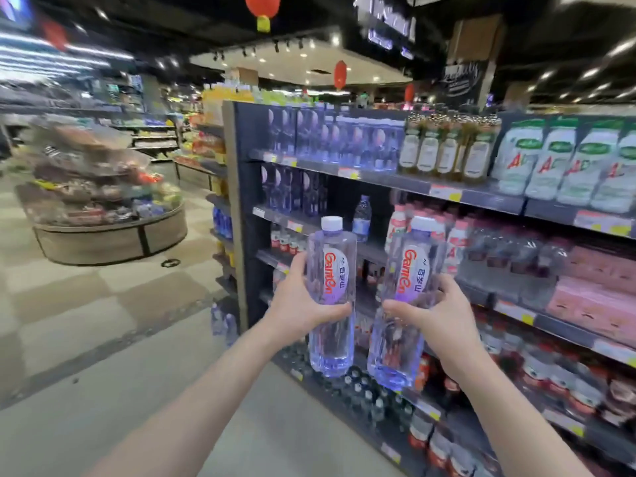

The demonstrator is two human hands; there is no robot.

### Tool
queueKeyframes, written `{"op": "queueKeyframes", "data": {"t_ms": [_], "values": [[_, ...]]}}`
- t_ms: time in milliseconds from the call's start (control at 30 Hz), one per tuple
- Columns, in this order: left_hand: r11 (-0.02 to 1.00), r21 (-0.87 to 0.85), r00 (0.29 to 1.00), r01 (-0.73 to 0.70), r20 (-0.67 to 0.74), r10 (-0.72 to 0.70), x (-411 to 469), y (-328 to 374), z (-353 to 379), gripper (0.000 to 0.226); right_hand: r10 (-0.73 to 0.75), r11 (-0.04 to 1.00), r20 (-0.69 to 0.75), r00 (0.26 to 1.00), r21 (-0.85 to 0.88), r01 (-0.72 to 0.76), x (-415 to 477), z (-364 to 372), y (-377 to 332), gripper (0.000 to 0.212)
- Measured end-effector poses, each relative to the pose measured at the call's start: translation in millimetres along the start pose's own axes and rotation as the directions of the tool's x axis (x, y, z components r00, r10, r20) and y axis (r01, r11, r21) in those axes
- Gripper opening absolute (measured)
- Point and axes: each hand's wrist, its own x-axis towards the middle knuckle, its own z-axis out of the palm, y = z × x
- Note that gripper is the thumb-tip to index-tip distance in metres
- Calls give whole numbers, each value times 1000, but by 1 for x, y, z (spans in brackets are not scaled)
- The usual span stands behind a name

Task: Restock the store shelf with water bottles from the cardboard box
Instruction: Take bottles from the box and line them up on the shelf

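A supermarket aisle lies under a dark ceiling [155, 25]. Red paper lanterns [262, 8] hang from it, and track spotlights [275, 46] line the edge of a bright white recessed panel [292, 65]. Strip lights [51, 60] glow, blurred, at far left. The floor [103, 297] is checkered in beige and tan tiles, turning plain grey nearer the camera. A round tiered display stand [110, 235] sits on the left, well apart from the tall dark store shelf [253, 132]. More shelving [155, 139] runs behind.
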Motion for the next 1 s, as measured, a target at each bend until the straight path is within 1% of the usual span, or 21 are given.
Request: {"op": "queueKeyframes", "data": {"t_ms": [33,100,200,267,367,433,600,733,800,867,900,967,1000], "values": [[1000,13,1000,5,-7,-5,11,-15,-25,82,-11,1000,9,1000,12,11,10,30,-6,84],[999,42,1000,26,-13,-26,39,-48,-75,92,-37,999,21,999,38,36,31,91,-17,74],[998,58,999,31,-28,-30,83,-91,-140,96,-45,997,44,998,66,42,60,171,-31,65],[998,52,999,41,-23,-40,111,-114,-175,99,-29,996,40,999,81,26,82,217,-38,68],[998,34,999,53,0,-53,152,-148,-218,107,-12,998,30,999,70,10,122,273,-40,77],[998,38,999,51,9,-52,180,-171,-239,108,-5,999,24,1000,54,3,150,304,-39,75],[999,13,998,52,35,-53,260,-230,-267,106,6,1000,-15,1000,5,-6,230,375,-25,75],[999,3,995,39,88,-39,346,-271,-272,100,21,1000,-43,999,-3,-21,306,420,-8,63],[1000,9,992,17,125,-18,398,-291,-270,97,30,1000,-55,998,-6,-30,352,440,3,70],[1000,16,985,11,174,-14,451,-306,-267,95,54,999,-83,995,1,-54,397,456,13,88],[1000,25,980,10,196,-14,478,-314,-266,94,72,997,-105,992,10,-72,418,464,17,88],[1000,31,973,-3,231,-4,528,-326,-263,89,92,996,-147,985,8,-91,456,475,23,76],[999,29,969,-20,245,12,551,-332,-261,84,104,995,-169,980,8,-104,473,479,25,73]]}}
